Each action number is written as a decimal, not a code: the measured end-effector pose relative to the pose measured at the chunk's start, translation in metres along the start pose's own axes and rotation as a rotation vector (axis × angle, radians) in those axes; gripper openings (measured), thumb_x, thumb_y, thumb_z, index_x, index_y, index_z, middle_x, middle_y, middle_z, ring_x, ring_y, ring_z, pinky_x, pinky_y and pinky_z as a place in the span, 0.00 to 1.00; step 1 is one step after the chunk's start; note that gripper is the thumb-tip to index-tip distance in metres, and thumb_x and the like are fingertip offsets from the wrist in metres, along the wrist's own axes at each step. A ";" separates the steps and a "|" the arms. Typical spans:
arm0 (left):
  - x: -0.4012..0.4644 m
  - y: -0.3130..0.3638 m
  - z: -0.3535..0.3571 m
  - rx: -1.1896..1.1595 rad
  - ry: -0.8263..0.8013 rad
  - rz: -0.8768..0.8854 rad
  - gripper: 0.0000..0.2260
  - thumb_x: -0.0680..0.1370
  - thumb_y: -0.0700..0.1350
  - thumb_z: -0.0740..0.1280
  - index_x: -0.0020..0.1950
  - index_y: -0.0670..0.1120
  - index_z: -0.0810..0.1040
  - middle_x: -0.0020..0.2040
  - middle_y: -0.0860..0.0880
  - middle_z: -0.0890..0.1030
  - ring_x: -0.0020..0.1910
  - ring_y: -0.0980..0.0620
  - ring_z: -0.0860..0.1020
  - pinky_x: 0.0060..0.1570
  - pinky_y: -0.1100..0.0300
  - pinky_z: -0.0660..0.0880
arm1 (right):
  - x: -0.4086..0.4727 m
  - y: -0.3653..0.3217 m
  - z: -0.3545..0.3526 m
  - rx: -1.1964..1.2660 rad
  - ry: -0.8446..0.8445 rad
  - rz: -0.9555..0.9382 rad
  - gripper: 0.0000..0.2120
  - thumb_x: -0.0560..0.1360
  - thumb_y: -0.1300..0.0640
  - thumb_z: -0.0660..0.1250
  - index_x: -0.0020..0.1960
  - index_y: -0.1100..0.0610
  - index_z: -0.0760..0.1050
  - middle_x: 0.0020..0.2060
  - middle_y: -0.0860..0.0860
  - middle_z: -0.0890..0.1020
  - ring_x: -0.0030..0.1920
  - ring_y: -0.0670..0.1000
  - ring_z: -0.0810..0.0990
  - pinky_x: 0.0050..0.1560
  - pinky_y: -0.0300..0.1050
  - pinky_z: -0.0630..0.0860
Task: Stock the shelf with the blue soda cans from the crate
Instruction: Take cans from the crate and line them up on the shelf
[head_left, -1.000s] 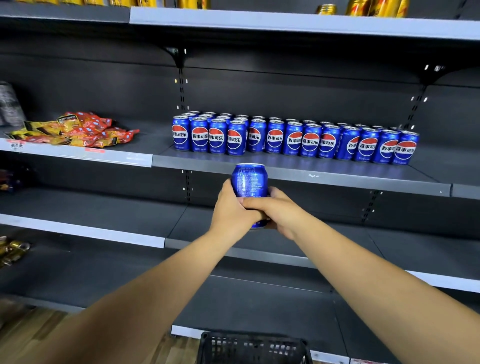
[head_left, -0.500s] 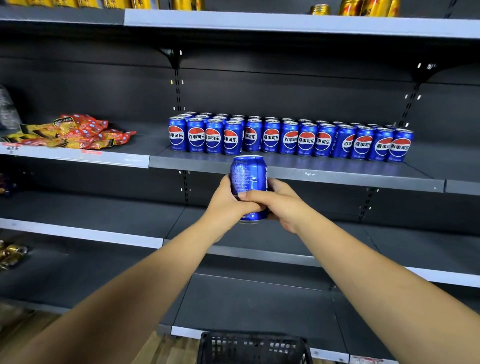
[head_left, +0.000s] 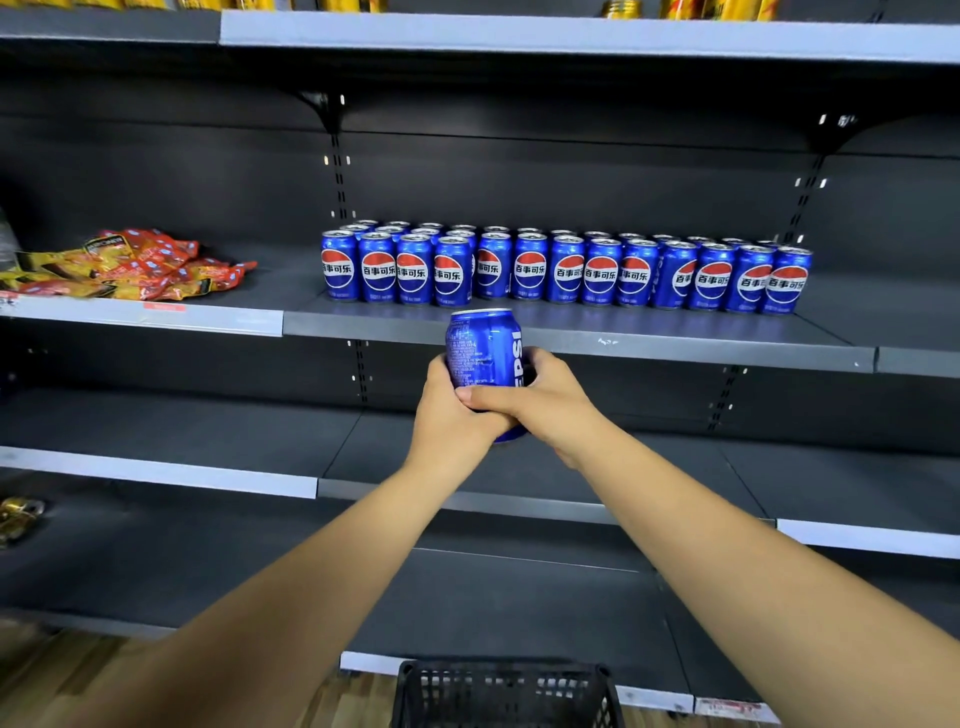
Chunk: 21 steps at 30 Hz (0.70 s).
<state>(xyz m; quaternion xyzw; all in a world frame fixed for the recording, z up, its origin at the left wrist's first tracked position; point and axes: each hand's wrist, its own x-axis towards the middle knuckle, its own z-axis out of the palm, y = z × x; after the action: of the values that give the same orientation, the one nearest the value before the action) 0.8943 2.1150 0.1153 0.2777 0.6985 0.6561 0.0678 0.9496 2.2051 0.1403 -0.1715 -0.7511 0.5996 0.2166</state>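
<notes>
Shelving: dark store shelf (head_left: 597, 340) is carrying blue cans (head_left: 566, 270) in rows set back from its front edge.
Grip: we are clasping one soda can (head_left: 480, 345) upright, left hand (head_left: 452, 415) and right hand (head_left: 540, 400) both wrapped round its lower half, likely steadying it.
Position: can is hovering just below the front edge.
Room: open strip before the rows.
Crate: crate (head_left: 504, 693) is sitting below, contents unseen.
</notes>
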 end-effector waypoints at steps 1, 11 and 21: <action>-0.001 0.001 0.000 -0.003 -0.003 0.004 0.25 0.65 0.33 0.73 0.56 0.50 0.67 0.47 0.53 0.78 0.44 0.57 0.77 0.36 0.70 0.72 | -0.001 -0.001 -0.001 0.015 -0.022 0.008 0.25 0.65 0.60 0.78 0.57 0.57 0.71 0.48 0.50 0.81 0.46 0.47 0.81 0.43 0.39 0.79; 0.003 0.012 -0.007 -0.001 -0.138 -0.026 0.24 0.65 0.35 0.76 0.57 0.47 0.71 0.48 0.51 0.80 0.43 0.58 0.79 0.40 0.67 0.77 | -0.001 0.000 -0.012 0.178 -0.154 0.135 0.24 0.68 0.60 0.75 0.62 0.54 0.70 0.53 0.51 0.83 0.49 0.50 0.82 0.53 0.49 0.79; 0.003 0.013 -0.011 -0.096 -0.282 -0.104 0.27 0.65 0.37 0.77 0.60 0.43 0.71 0.55 0.44 0.81 0.49 0.51 0.81 0.50 0.60 0.78 | -0.003 0.002 -0.015 0.228 -0.156 0.167 0.22 0.69 0.59 0.74 0.61 0.60 0.74 0.51 0.56 0.84 0.49 0.54 0.83 0.56 0.55 0.78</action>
<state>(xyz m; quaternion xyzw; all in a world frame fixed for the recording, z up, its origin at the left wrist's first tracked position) 0.8902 2.1064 0.1297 0.3269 0.6633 0.6388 0.2123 0.9597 2.2161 0.1405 -0.1607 -0.6759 0.7083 0.1249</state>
